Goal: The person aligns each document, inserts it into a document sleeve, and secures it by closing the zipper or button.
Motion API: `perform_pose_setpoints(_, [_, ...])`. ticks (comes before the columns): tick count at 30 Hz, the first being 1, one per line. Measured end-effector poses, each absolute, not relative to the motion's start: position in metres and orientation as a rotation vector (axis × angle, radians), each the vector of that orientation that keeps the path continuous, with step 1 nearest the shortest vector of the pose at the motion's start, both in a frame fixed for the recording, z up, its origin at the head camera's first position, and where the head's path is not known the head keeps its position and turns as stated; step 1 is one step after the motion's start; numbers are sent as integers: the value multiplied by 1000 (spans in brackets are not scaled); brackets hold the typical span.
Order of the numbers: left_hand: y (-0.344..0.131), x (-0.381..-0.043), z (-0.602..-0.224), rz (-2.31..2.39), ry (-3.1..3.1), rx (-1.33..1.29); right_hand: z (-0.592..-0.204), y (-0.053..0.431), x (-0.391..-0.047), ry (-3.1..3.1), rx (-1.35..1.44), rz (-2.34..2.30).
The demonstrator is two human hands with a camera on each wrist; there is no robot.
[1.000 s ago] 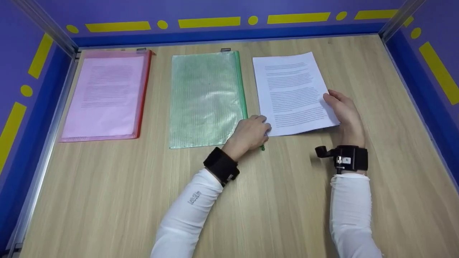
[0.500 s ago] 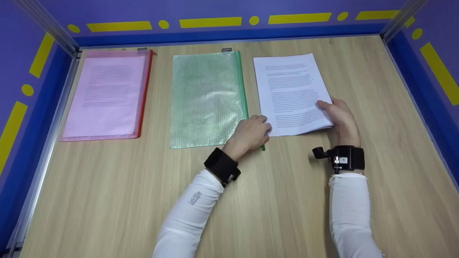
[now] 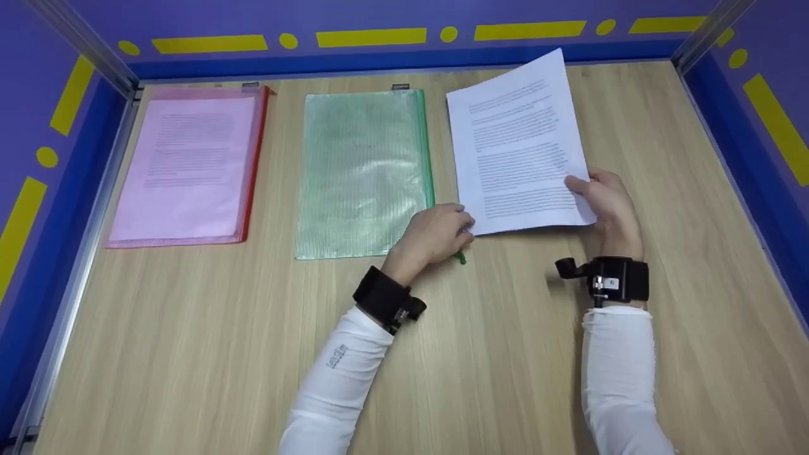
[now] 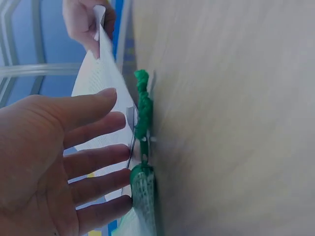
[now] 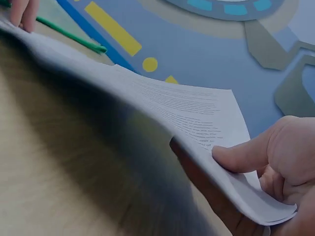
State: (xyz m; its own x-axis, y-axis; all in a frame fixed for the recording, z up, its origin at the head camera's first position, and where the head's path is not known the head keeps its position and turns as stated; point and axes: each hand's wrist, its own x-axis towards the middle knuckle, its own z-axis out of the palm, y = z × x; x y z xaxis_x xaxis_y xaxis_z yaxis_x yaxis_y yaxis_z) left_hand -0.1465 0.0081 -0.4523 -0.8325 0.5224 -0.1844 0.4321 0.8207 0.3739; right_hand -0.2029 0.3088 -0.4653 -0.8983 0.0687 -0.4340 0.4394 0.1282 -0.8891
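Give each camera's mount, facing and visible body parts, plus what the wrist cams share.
Head: worn on the head, looking forward and down at the pink folder, green folder and papers; both forearms, left hand and right hand show.
Left wrist: on the left wrist, looking past that palm at the green cord and papers; right hand at top.
Right wrist: on the right wrist, looking across the papers toward the blue wall; right hand grips them, left fingers upper left.
Shared by wrist views: papers, both hands.

Printed purple panels [image 3: 392,14] and metal posts [image 3: 79,43] around the tabletop [image 3: 208,328] suggest a booth [image 3: 25,88].
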Motion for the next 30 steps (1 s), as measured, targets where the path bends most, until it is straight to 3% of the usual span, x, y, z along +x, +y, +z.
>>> perform_pose_setpoints(9, [-26,-147,-444,857,2780,557,-465,293,-204,1943,481,-2161])
perform_pose_setpoints(30, [-93,-159,-455,1528,2633,-93,-471,194,-202,2006,355,-2100])
